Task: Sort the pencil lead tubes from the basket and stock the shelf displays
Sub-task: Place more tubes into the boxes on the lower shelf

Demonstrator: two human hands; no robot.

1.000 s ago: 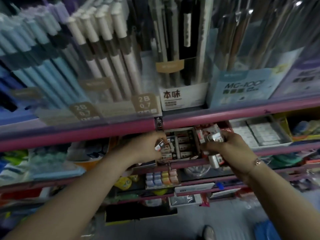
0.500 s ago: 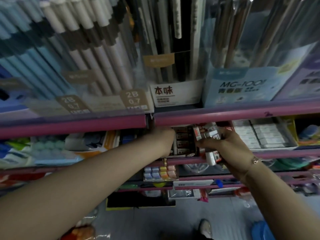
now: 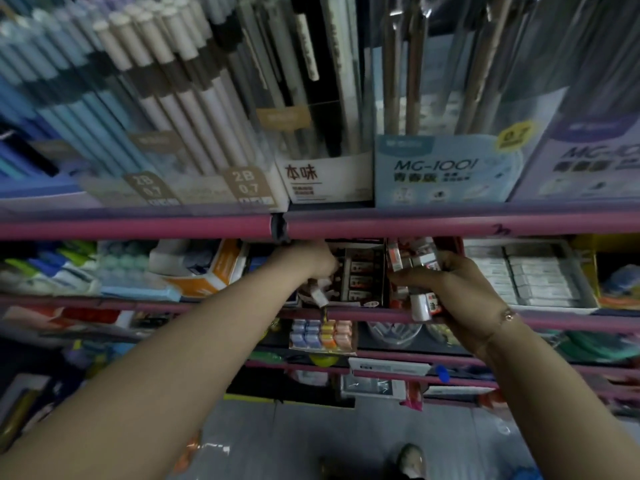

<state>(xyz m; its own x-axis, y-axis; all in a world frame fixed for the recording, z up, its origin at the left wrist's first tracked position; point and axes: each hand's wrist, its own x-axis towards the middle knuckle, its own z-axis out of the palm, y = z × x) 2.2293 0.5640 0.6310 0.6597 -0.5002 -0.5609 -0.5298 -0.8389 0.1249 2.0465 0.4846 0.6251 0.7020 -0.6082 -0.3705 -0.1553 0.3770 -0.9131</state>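
Note:
A dark display box (image 3: 360, 275) of pencil lead tubes sits on the second shelf, under a pink rail (image 3: 450, 225). My left hand (image 3: 311, 263) reaches into the box's left side with its fingers curled over a white tube (image 3: 320, 295) at the front. My right hand (image 3: 450, 289) is just right of the box and grips a bundle of several red-and-white lead tubes (image 3: 419, 268); one tube sticks out below the fist. The basket is out of sight.
Pen and pencil display boxes (image 3: 440, 168) fill the top shelf. A tray of white boxes (image 3: 530, 275) lies right of my right hand. Orange-white packs (image 3: 207, 271) sit to the left, small erasers (image 3: 322, 334) on a lower shelf. The grey floor (image 3: 311, 434) lies below.
My left hand went deeper into the display box with a tube. My right hand stayed beside the box with its bundle. The camera tilted up slightly.

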